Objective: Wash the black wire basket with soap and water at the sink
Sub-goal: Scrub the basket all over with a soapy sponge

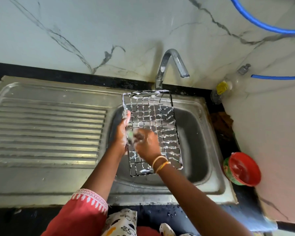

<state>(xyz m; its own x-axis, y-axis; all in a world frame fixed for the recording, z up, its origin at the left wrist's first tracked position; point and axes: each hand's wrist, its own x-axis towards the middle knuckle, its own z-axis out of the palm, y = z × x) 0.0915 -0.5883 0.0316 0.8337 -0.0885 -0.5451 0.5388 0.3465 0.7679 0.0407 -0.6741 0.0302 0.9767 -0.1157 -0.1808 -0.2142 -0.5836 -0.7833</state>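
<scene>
Basket (153,130) (one, soapy) between two hands (122,133) (147,144)

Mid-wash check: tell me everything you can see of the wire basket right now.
The black wire basket is a long rectangular grid of thin dark wire with low sides and a looped handle opening at its far end. White soap foam clings to most wires. It is held tilted over the sink bowl, far end just below the tap. The left hand holds its left edge; the right hand presses a blurred greenish scrubber against the mesh. No water is visibly running.
</scene>
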